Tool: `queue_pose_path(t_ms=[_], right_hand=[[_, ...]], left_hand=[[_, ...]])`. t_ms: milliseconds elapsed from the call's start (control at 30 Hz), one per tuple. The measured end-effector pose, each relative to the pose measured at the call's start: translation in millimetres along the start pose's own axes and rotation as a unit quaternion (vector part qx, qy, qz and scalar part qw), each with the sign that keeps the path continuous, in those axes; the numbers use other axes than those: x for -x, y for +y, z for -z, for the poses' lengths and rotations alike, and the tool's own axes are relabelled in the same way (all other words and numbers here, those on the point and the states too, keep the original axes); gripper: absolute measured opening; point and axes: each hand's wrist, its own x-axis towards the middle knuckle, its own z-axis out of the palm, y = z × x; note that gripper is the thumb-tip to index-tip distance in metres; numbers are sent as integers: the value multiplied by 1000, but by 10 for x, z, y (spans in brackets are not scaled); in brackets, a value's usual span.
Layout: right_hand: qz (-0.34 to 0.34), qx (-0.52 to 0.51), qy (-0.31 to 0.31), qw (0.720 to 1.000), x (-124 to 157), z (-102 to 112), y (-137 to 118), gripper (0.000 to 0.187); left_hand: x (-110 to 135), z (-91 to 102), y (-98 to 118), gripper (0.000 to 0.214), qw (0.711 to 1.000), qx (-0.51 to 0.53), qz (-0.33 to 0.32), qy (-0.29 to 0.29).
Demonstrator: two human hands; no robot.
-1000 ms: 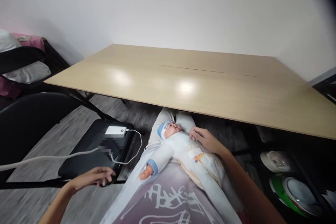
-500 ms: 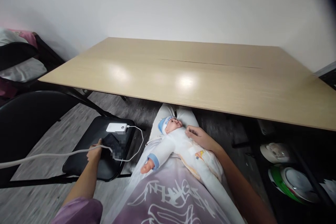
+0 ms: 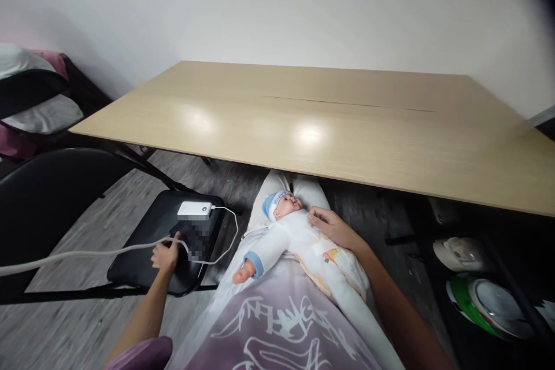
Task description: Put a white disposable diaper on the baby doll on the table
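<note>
A baby doll (image 3: 299, 237) in a white outfit and a blue-and-white cap lies face up across my lap. My right hand (image 3: 333, 227) rests on its chest with curved fingers, the forearm along its side. Over the black chair seat (image 3: 125, 263) on the left is my left hand (image 3: 165, 253), fingers curled and the tips at a dark, partly blurred-out flat object (image 3: 199, 237). Whether those fingers grip anything is hidden. Just beyond lies a white power bank (image 3: 194, 209) with a thin white cable (image 3: 236, 228) plugged in. A thicker white cord (image 3: 108, 252) passes over the fingertips.
A wooden table (image 3: 269, 127) spans the view in front of my knees, against a white wall. Another chair (image 3: 32, 89) with clothes and a cushion stands far left. Low on the right, a dark shelf holds a clear-topped container (image 3: 459, 253) and a green-rimmed round item (image 3: 470, 303).
My left hand has shifted a little to the right over the seat, closer to the dark object. My right hand and the doll stay put; the camera has turned slightly.
</note>
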Motion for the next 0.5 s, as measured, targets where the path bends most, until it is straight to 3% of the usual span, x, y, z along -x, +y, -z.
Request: queue_pose_path(t_ms=[200,500], right_hand=[[3,-3,10,1000,7,-9,10,41],[-1,0,18,1000,24,-8,-7,39]], left_hand=[[-108,-109,-127,55,1000,11,6,-19],[-31,-97,-201,64,997,-8,-73,-10]])
